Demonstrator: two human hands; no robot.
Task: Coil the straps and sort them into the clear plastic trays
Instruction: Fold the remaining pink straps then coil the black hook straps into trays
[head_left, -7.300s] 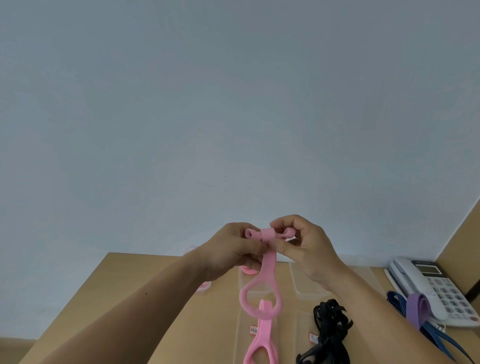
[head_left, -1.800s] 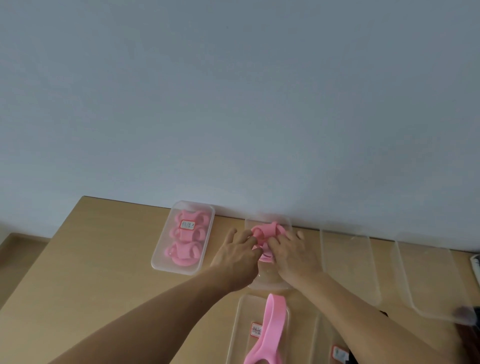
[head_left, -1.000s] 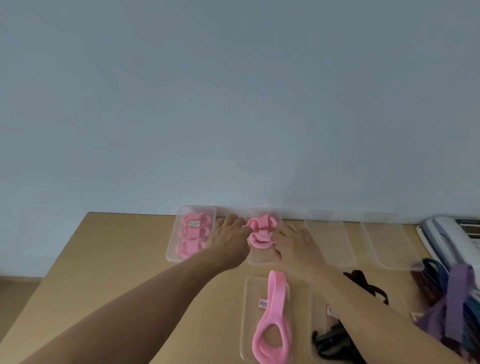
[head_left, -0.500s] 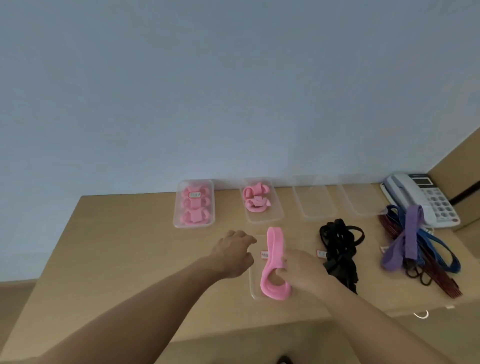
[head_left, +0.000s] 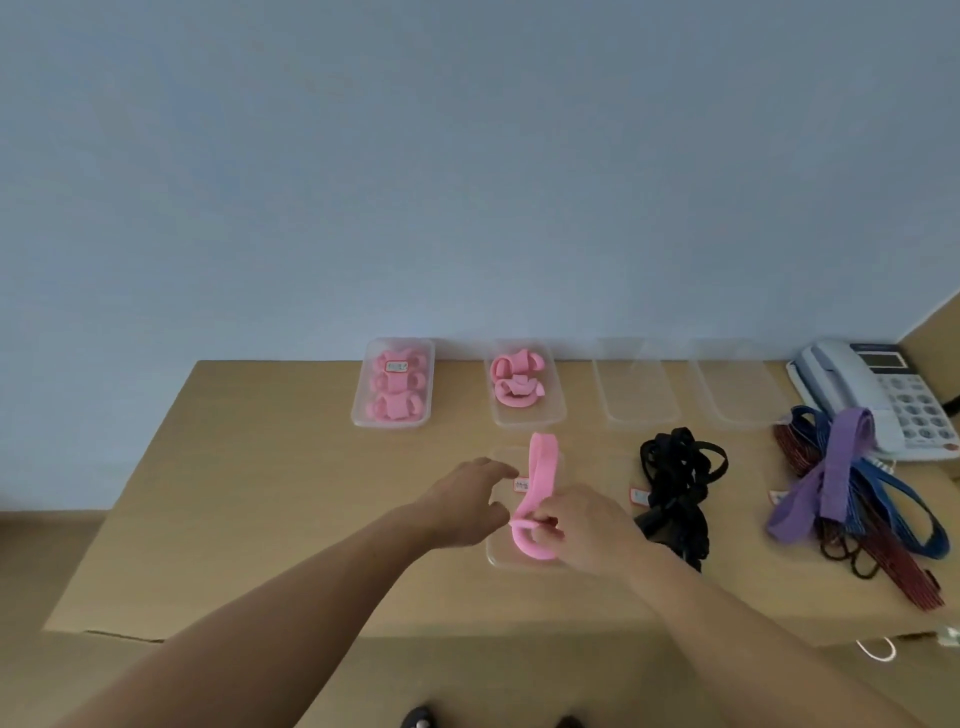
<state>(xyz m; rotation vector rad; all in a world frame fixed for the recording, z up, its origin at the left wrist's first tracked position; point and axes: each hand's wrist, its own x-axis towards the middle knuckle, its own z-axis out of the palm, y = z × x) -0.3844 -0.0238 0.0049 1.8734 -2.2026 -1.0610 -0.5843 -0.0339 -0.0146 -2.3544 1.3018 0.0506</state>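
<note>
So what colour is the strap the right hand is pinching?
Pink; the strap shows best in the head view.

Both forearms were bare, stretched forward and converging. Left hand (head_left: 462, 506) was palm-down with fingers relaxed, gripping nothing, just left of the right hand (head_left: 592, 530). Right hand was knuckles-up, fingers curled, with thumb and fingertips pinching the pink strap (head_left: 543, 467) between the hands.

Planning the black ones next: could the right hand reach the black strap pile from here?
Probably yes: the black strap pile lies uncovered just beside the right hand, nothing between them, though that hand is pinching the pink strap now.
</note>
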